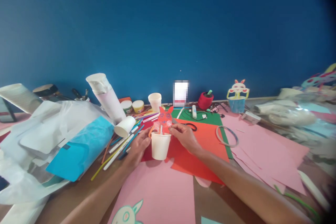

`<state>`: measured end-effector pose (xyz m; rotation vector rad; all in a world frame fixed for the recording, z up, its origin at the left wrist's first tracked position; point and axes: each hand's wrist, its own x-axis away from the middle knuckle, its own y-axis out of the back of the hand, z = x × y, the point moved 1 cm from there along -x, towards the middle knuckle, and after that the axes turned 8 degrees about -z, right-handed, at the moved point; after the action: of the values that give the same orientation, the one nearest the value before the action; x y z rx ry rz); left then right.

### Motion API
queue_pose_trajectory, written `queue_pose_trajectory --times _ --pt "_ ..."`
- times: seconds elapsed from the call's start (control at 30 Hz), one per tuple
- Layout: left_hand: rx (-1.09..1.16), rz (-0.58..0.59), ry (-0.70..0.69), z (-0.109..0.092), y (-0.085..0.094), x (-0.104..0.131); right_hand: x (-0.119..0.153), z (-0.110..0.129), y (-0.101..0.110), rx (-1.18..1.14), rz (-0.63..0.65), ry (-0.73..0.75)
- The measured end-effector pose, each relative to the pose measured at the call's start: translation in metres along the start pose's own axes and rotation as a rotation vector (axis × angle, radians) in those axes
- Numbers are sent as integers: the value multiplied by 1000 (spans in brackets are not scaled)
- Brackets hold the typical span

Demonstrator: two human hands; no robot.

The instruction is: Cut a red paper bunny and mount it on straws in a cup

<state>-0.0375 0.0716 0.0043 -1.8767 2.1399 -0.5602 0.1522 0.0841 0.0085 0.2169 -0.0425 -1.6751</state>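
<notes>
A white paper cup [160, 147] stands upright between my two hands. From its top rises a red paper rabbit face [165, 117] with long ears, drawn-on blue features and pale pink round pieces. My left hand [140, 143] is closed at the cup's left side, by an orange bent strip [150, 132] at the rim. On the opposite side my right hand [185, 136] pinches at the rim, thumb and forefinger together just under the rabbit face. Whatever small part lies between those fingertips is hidden.
Markers and straws [123, 148] lie to the left beside a tipped paper cup [125, 126]. A blue paper pack [81, 150] rests on plastic bags. Orange sheets [207, 147], pink sheets [267, 154] and a tape ring [227, 136] lie right; a finished rabbit cup [237, 104] stands behind.
</notes>
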Motion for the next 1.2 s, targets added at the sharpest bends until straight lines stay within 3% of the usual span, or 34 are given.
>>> queue_pose_trajectory --times 0.23,0.5,1.2 --pt "-178 83 34 2 1 1 -1 2 -4 -136 -18 -12" --pt "-108 50 -11 5 2 -1 2 -6 -5 -261 -17 -9" --pt "-63 45 -28 14 8 -10 11 -22 -18 -173 58 95"
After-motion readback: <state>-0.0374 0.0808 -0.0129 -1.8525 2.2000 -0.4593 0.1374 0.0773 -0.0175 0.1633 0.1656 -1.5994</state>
